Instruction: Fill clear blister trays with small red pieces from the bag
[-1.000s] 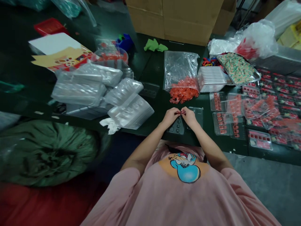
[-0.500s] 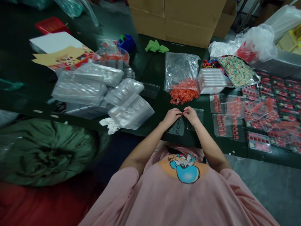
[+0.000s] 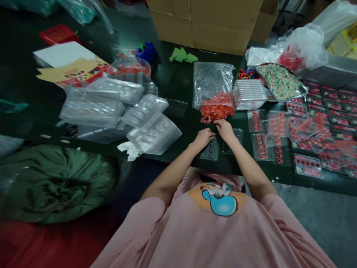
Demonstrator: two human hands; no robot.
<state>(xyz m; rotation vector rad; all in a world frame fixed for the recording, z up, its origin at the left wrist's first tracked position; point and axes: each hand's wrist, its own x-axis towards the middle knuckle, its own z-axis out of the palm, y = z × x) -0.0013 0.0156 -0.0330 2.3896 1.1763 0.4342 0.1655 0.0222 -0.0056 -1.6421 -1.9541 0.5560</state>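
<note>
My right hand reaches forward to the near edge of a heap of small red pieces that spills from a clear plastic bag. Its fingers are curled down among the pieces. My left hand rests with bent fingers over a clear blister tray with small pockets, at the front edge of the dark green table. A second clear tray lies just right of my right wrist. What either hand's fingers hold is too small to make out.
Stacks of clear blister shells lie to the left. Trays filled with red pieces cover the right side, with a stack of clear lids behind them. Cardboard boxes stand at the back. A green sack sits low on the left.
My hands were pinched together over the tray on a small red piece. They have parted, and the right hand has moved forward to the red heap.
</note>
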